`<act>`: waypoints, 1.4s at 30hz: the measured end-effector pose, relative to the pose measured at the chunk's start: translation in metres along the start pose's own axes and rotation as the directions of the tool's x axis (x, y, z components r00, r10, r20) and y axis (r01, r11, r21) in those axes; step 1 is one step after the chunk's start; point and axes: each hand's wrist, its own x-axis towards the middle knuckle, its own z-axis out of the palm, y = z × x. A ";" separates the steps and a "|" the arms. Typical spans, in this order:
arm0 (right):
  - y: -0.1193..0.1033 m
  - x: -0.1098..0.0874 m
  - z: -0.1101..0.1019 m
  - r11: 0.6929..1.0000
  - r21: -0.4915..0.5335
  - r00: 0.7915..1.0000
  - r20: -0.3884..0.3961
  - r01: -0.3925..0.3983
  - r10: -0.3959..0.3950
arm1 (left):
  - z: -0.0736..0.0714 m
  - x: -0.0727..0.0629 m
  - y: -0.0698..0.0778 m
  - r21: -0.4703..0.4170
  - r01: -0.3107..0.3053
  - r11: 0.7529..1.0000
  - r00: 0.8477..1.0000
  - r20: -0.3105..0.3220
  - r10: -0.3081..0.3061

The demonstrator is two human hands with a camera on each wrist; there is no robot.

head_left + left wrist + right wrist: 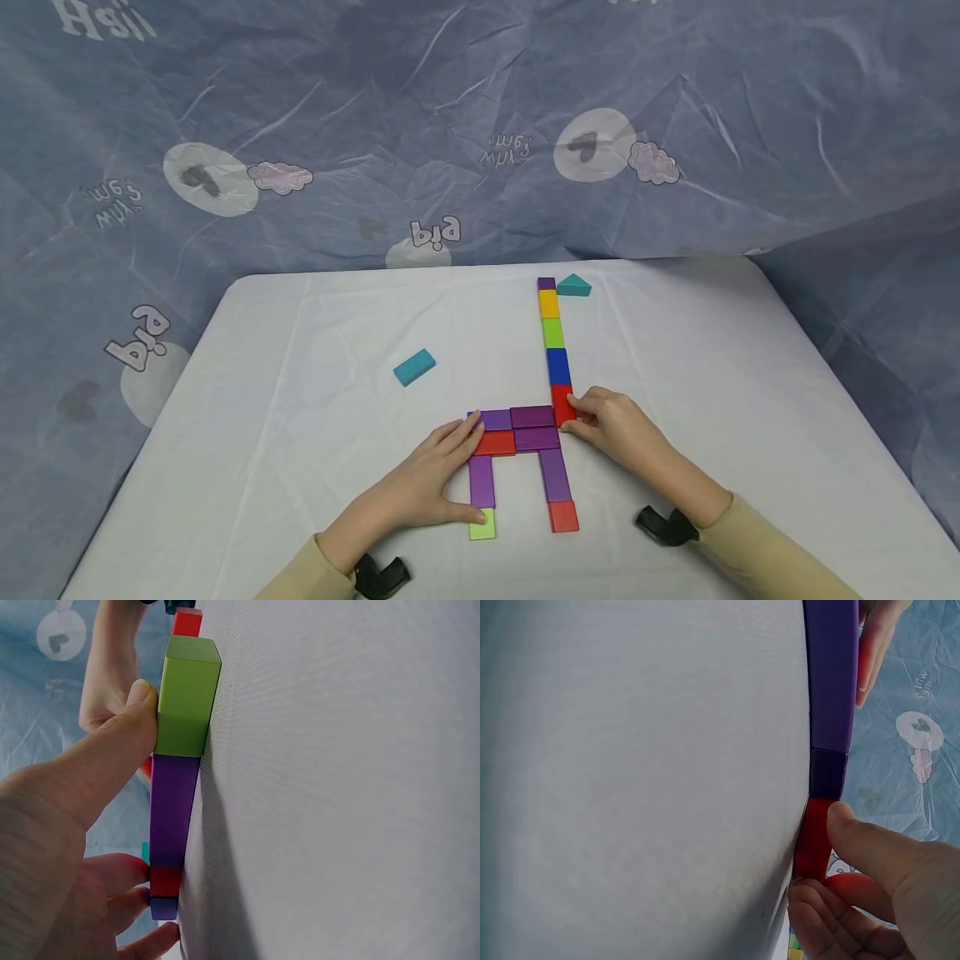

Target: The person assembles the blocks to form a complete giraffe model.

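Observation:
Flat coloured blocks form a figure: a body of purple blocks (533,417) and a red block (496,442), two legs below, a tall column at the right. My left hand (420,483) rests along the figure's left side, fingertips on the body's left end. Its thumb touches the light green block (184,705) ending the left leg. With thumb and fingers, my right hand (622,429) pinches the red block (814,840) at the column's bottom, against the body's upper right corner. Above that red block run blue (558,367), green (552,333), yellow (549,304) and dark purple blocks (546,283).
A teal triangular block (573,286) lies beside the column's top. A teal rectangular block (415,367) lies apart, left of the column. The white table (337,333) backs onto a blue-grey printed cloth (450,100). Black wrist devices (666,527) sit by both sleeves.

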 end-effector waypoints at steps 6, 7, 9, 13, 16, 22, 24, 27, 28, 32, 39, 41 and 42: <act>0.000 0.000 0.001 1.000 0.003 1.000 -0.006 -0.001 0.001 | 0.000 0.000 0.001 -0.006 -0.001 1.000 1.000 -0.004 0.001; 0.000 0.000 0.001 1.000 0.003 1.000 -0.006 -0.006 0.006 | 0.000 0.000 0.000 -0.009 -0.002 1.000 1.000 -0.004 0.002; 0.000 -0.001 0.001 1.000 -0.003 1.000 -0.011 -0.016 0.016 | 0.000 0.000 0.000 -0.008 0.000 1.000 1.000 -0.001 0.000; -0.004 -0.007 -0.001 1.000 -0.020 0.999 -0.033 -0.020 0.019 | -0.001 0.000 0.000 -0.005 0.001 1.000 1.000 0.002 -0.001; -0.012 -0.017 -0.004 0.997 -0.030 0.996 -0.051 0.071 -0.073 | -0.001 0.001 0.000 -0.001 0.001 1.000 1.000 -0.001 -0.001; -0.021 -0.034 -0.001 0.968 -0.015 0.959 0.136 0.252 -0.248 | -0.001 0.002 0.000 -0.001 0.027 1.000 1.000 0.012 -0.027; -0.023 -0.037 0.001 0.971 0.007 0.946 0.227 0.238 -0.234 | 0.000 0.001 0.000 -0.008 0.035 0.999 0.999 0.017 -0.035; -0.024 -0.038 0.003 0.981 0.030 0.933 0.307 0.191 -0.191 | 0.000 0.000 0.000 -0.011 0.035 0.999 0.999 0.014 -0.035; -0.024 -0.039 0.003 0.983 0.035 0.931 0.316 0.179 -0.181 | 0.000 0.000 0.000 -0.007 0.031 0.999 0.999 0.010 -0.031; -0.025 -0.039 0.002 0.986 0.041 0.932 0.323 0.160 -0.165 | 0.000 0.000 0.001 0.002 0.017 1.000 1.000 -0.005 -0.017; -0.020 -0.034 -0.001 0.993 0.056 0.947 0.298 0.106 -0.118 | 0.000 0.000 0.001 -0.005 0.014 1.000 1.000 0.000 -0.014; -0.015 -0.029 -0.003 0.997 0.051 0.966 0.247 0.061 -0.072 | 0.001 0.000 0.001 0.001 0.014 1.000 1.000 0.000 -0.014; -0.012 -0.026 -0.003 0.998 0.046 0.975 0.216 0.033 -0.043 | 0.001 -0.001 0.001 0.003 0.012 1.000 1.000 -0.002 -0.012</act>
